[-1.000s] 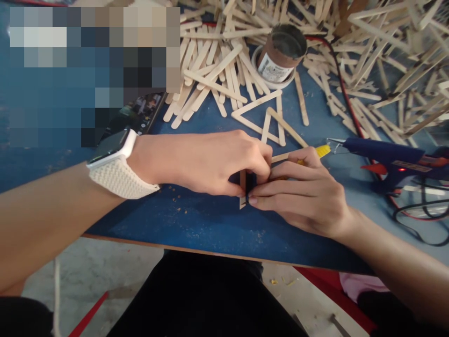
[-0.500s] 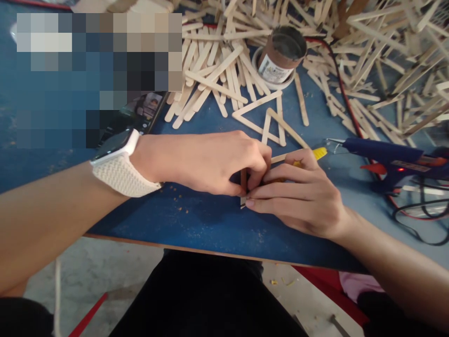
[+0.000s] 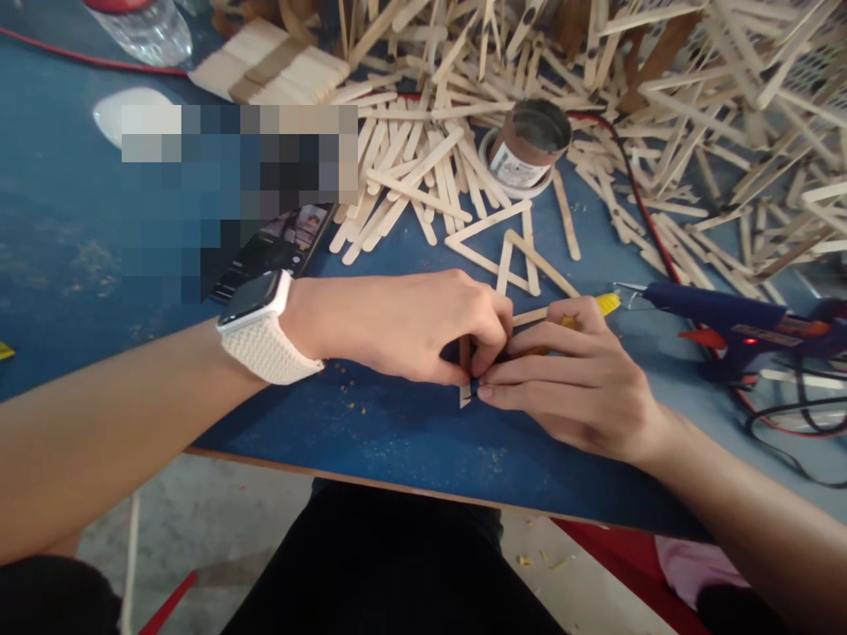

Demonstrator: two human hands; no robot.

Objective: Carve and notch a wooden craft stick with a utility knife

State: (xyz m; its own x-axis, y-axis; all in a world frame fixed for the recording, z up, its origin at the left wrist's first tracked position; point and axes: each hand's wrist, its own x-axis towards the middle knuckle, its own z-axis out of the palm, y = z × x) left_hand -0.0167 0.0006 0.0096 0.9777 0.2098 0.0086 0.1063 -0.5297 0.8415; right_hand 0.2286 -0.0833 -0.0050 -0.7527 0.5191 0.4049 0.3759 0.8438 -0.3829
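Observation:
My left hand point(image 3: 437, 322), a watch on its wrist, pinches a wooden craft stick point(image 3: 464, 353) against the blue table. The stick's near end pokes out below the fingertips. My right hand point(image 3: 582, 379) is closed around a yellow utility knife point(image 3: 607, 305), whose handle end shows beyond the index finger. Its fingertips meet the stick's near end, close to the left thumb; the blade is mostly hidden there. Just beyond the hands lie triangle-shaped joined sticks point(image 3: 490, 251) and another stick point(image 3: 529, 316).
A blue glue gun point(image 3: 721, 309) with a lit red light lies at right beside black cables point(image 3: 794, 414). Behind are a brown jar point(image 3: 526, 150) and heaps of craft sticks point(image 3: 403, 168). A phone point(image 3: 284, 238), stick bundle point(image 3: 271, 66) and bottle point(image 3: 149, 31) are at left.
The camera view has tilted up and left, bringing the bottle and stick bundle into sight. Both hands keep nearly the same hold, with only a slight shift at the stick's near end.

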